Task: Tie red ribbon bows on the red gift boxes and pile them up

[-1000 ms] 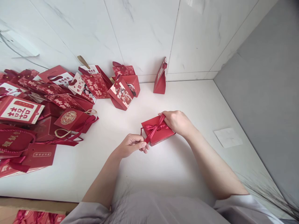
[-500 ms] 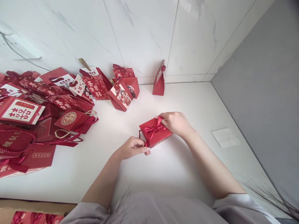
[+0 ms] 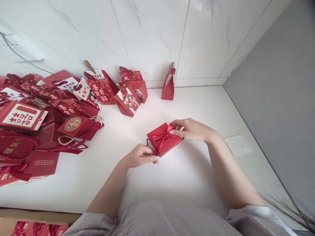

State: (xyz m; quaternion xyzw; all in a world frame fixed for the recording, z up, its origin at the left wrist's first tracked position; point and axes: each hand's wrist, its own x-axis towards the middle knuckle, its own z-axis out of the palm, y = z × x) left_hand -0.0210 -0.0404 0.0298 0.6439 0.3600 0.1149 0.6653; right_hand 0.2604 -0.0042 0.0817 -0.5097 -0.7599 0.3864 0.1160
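The white-labelled box [image 3: 23, 115] reads "囍"; a patterned box [image 3: 100, 91], "吾家有囍".

Hands [image 3: 140, 156] pinching red bow [image 3: 162, 135], box [image 3: 172, 144] beneath, more red boxes [image 3: 49, 135] at left

red box [image 3: 171, 143]; angled on white table [image 3: 201, 103]; shiny ribbon bow [image 3: 161, 137] atop
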